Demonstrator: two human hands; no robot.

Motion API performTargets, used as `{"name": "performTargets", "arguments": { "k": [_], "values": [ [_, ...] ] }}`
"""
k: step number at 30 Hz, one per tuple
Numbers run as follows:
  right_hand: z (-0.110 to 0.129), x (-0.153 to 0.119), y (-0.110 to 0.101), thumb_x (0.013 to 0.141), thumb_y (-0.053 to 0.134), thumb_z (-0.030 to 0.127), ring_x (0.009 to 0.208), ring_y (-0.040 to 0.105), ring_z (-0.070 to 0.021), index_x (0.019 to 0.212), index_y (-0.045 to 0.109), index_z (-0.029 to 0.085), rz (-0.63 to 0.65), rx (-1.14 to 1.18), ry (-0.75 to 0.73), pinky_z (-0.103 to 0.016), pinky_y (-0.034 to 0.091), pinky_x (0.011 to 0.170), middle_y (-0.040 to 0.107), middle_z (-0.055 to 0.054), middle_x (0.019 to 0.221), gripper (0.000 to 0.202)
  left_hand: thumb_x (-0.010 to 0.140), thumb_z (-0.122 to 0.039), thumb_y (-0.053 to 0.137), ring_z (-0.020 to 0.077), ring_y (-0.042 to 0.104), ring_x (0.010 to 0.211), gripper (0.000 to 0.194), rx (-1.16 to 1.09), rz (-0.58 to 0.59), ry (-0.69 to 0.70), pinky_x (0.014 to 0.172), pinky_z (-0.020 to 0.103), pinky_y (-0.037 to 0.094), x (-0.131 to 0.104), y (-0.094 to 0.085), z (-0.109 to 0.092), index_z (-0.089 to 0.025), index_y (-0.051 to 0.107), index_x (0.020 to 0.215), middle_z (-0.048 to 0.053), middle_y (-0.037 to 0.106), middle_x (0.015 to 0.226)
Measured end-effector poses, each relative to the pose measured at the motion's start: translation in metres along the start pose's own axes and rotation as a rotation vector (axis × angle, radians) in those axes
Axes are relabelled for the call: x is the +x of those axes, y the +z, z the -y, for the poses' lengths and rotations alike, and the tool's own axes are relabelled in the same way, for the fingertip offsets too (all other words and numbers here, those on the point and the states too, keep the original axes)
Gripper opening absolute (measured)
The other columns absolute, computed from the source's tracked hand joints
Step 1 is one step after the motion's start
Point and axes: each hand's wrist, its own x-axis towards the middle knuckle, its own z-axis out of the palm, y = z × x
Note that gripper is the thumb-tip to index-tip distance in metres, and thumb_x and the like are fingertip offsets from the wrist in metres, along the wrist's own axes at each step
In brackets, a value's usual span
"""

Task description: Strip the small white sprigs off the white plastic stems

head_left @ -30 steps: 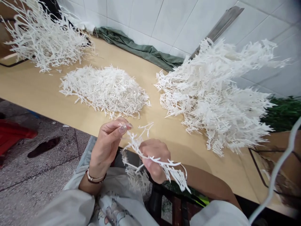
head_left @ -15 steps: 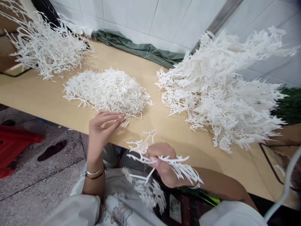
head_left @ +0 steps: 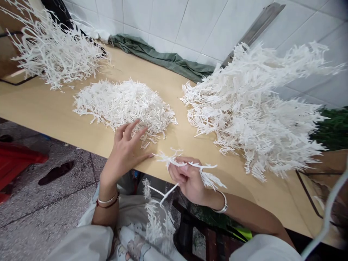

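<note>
Left hand (head_left: 124,150): had since opened, fingers spread, at six o'clock on the pile (head_left: 122,103).
Right hand (head_left: 189,179): pinched a branch (head_left: 210,179).
Pile: brushing fingers could have scattered it.

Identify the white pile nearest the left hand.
The middle pile, of short pieces: the left hand is at its near edge; the left pile and right pile lie farther off.

1 white sprig (head_left: 154,217): mid-stem was hid. by R hand (head_left: 189,181).
1 red plastic item (head_left: 21,163): was cut off, L edge.
1 white cable (head_left: 327,215): was cropped, R & btm edges.
Green foliage (head_left: 333,128): was part. hid. behind R-side pile (head_left: 252,112).
</note>
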Motion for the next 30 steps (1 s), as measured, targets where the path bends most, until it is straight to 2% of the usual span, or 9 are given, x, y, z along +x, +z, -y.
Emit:
{"name": "performTargets", "arguments": {
  "k": [6,9,14,16,18,20,21,25,30],
  "values": [
    [0.006,0.012,0.009,0.085,0.049,0.038,0.036,0.02,-0.0064,0.051,0.027,0.019,-0.057,0.22,-0.025,-0.024,0.016,0.041,0.022,0.007,0.04,0.044,0.078,-0.031,0.072,0.0322,0.033,0.129,0.051,0.083,-0.292,-0.166,0.11,0.049,0.032,0.004,0.013,0.006,-0.022,0.055,0.126,0.012,0.046,0.137],
    [0.01,0.014,0.01,0.086,0.049,0.043,0.037,0.021,-0.0067,0.05,0.029,0.019,-0.015,0.232,-0.022,-0.024,0.017,0.041,0.022,0.007,0.04,0.048,0.074,-0.03,0.075,0.034,0.036,0.126,0.055,0.071,-0.344,-0.265,0.106,0.051,0.035,0.006,0.017,0.005,-0.019,0.055,0.124,0.014,0.051,0.131],
    [0.01,0.017,0.008,0.086,0.05,0.045,0.037,0.021,-0.0063,0.05,0.029,0.018,-0.044,0.227,-0.017,-0.024,0.016,0.041,0.023,0.006,0.039,0.05,0.071,-0.035,0.079,0.0255,0.051,0.107,0.038,-0.147,-0.482,-0.181,0.094,0.04,0.043,0.001,0.0,-0.005,-0.02,0.061,0.101,0.008,0.062,0.108],
    [0.007,0.017,0.007,0.086,0.05,0.045,0.038,0.021,-0.0062,0.05,0.029,0.018,-0.058,0.229,-0.018,-0.024,0.015,0.042,0.023,0.006,0.04,0.05,0.075,-0.036,0.076,0.019,0.056,0.088,0.023,-0.314,-0.407,-0.145,0.075,0.03,0.046,-0.003,-0.012,-0.008,-0.019,0.062,0.083,0.004,0.063,0.09],
    [0.004,0.017,0.006,0.086,0.05,0.045,0.038,0.021,-0.0063,0.049,0.03,0.018,-0.066,0.223,-0.021,-0.025,0.016,0.042,0.024,0.006,0.04,0.05,0.081,-0.036,0.069,0.0143,0.055,0.071,0.02,-0.438,-0.13,-0.111,0.063,0.025,0.043,-0.007,-0.019,-0.008,-0.018,0.063,0.075,0.001,0.062,0.077],
    [0.002,0.017,0.006,0.086,0.05,0.046,0.038,0.021,-0.0063,0.049,0.031,0.018,-0.074,0.206,-0.028,-0.025,0.016,0.043,0.024,0.006,0.041,0.05,0.087,-0.037,0.061,0.0141,0.057,0.071,0.02,-0.457,0.145,-0.06,0.064,0.025,0.045,-0.007,-0.019,-0.006,-0.019,0.067,0.078,0.002,0.065,0.077],
    [0.0,0.016,0.006,0.086,0.051,0.046,0.038,0.022,-0.0063,0.049,0.031,0.018,-0.076,0.195,-0.03,-0.025,0.016,0.043,0.025,0.007,0.04,0.05,0.089,-0.037,0.058,0.0155,0.06,0.077,0.021,-0.43,0.202,-0.034,0.069,0.026,0.047,-0.005,-0.016,-0.005,-0.02,0.069,0.084,0.003,0.067,0.083],
    [-0.003,0.017,0.007,0.085,0.052,0.049,0.037,0.022,-0.0063,0.049,0.031,0.018,-0.097,0.161,-0.028,-0.025,0.016,0.043,0.025,0.007,0.04,0.052,0.094,-0.031,0.05,0.0207,0.059,0.106,0.022,-0.287,0.115,-0.006,0.093,0.036,0.046,0.006,0.004,-0.004,-0.022,0.066,0.106,0.006,0.065,0.115],
    [-0.001,0.019,0.008,0.083,0.054,0.048,0.036,0.022,-0.0063,0.047,0.031,0.019,-0.13,0.148,-0.022,-0.025,0.016,0.042,0.025,0.007,0.039,0.051,0.094,-0.032,0.047,0.021,0.06,0.108,0.025,-0.334,0.108,-0.01,0.094,0.038,0.047,0.01,0.009,-0.005,-0.021,0.066,0.107,0.006,0.065,0.118]
  ]
}}
